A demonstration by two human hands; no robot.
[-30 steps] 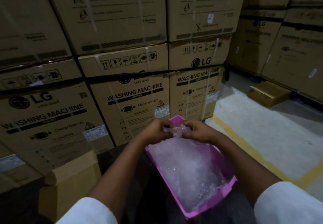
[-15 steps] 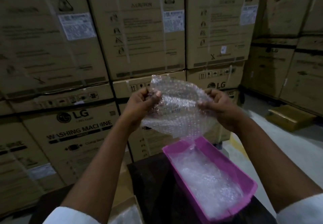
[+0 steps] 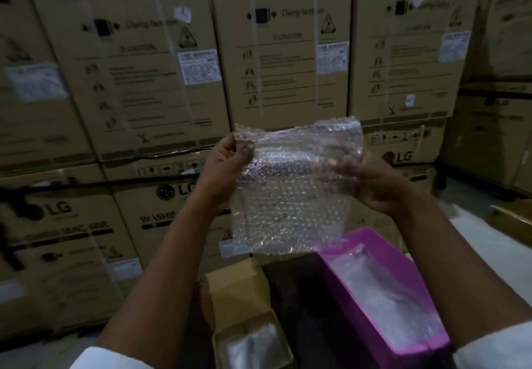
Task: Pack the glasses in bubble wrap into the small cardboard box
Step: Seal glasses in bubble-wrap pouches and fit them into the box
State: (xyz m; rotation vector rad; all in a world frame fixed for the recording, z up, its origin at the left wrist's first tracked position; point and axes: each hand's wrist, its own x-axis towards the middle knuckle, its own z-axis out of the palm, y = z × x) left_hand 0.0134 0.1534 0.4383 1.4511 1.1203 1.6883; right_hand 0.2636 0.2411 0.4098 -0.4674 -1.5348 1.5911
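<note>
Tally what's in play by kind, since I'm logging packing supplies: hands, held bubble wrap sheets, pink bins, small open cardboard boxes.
Hands: 2, left hand, right hand
Bubble wrap sheet, held: 1
Pink bin: 1
Small cardboard box, open: 1
Total: 5

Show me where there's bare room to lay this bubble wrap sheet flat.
Free: the dark surface between the small cardboard box and the pink tray. Crowded: the tray holds more bubble wrap; the box already has something wrapped inside. Both hands, left and right, hold the sheet.
</note>
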